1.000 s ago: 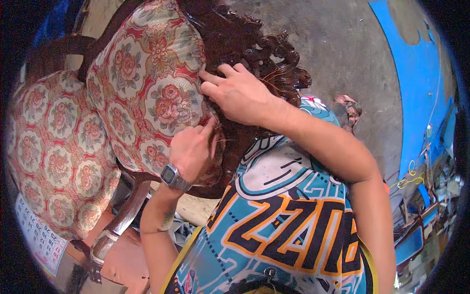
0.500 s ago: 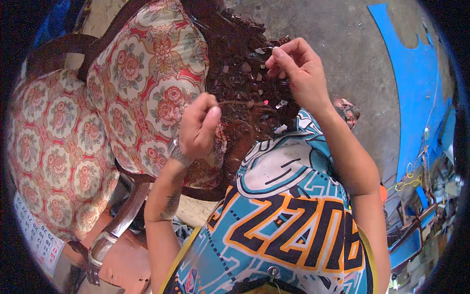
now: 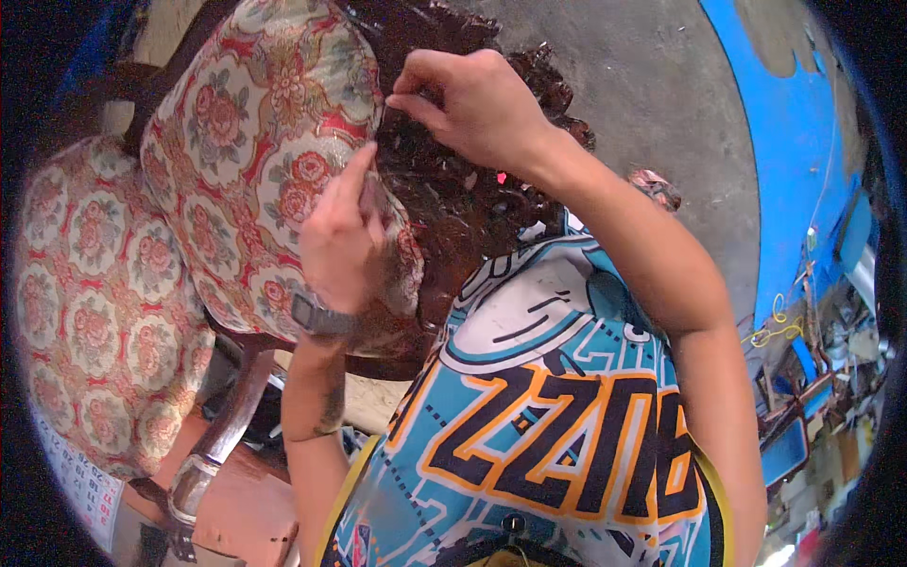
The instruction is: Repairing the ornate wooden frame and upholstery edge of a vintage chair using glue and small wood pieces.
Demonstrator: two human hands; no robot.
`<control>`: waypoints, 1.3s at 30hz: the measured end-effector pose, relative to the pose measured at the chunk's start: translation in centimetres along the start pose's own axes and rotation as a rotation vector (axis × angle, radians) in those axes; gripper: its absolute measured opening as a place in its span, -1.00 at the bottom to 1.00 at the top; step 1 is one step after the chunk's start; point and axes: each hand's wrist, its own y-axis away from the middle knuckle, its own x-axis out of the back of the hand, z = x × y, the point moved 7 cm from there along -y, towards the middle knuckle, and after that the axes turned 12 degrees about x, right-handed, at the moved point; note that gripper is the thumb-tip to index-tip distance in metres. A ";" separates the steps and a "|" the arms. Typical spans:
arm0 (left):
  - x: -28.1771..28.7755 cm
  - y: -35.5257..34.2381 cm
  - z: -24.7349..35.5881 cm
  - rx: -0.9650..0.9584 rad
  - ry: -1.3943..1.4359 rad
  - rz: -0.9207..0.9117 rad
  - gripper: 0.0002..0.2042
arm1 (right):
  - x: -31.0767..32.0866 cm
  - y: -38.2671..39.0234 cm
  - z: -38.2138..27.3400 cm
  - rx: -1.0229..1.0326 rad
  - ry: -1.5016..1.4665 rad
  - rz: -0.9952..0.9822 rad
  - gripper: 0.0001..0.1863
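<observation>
1. Step in hand, by my judgement: close finger work along the edge of the flowered pad [image 3: 222,189], where it meets the carved frame [image 3: 430,194].
2. The pad lies under the left hand [image 3: 345,250] and reaches up to the right hand's fingertips; the frame runs between and beneath both hands.
3. Right hand [image 3: 487,109]: thumb and fingers are bent in toward a pinch at the pad's edge. Whether the tips close on anything, I cannot tell.
4. Left hand: the forefinger points out along the pad, its tip near the edge, just below the right hand's pinch. The other fingers are blurred, so I cannot tell whether they hold anything.
5. A small pink scrap [image 3: 501,177] shows on the frame, just below the right hand.
6. The next move, I judge, calls for a fine fingertip pinch on the right and a light, steady left finger on the pad, without scraping the frame's glossy finish.
</observation>
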 end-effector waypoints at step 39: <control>-0.7 -2.1 -1.5 -0.107 -0.339 -0.142 -0.54 | -3.1 -1.8 1.1 -0.048 -0.057 -0.088 -0.87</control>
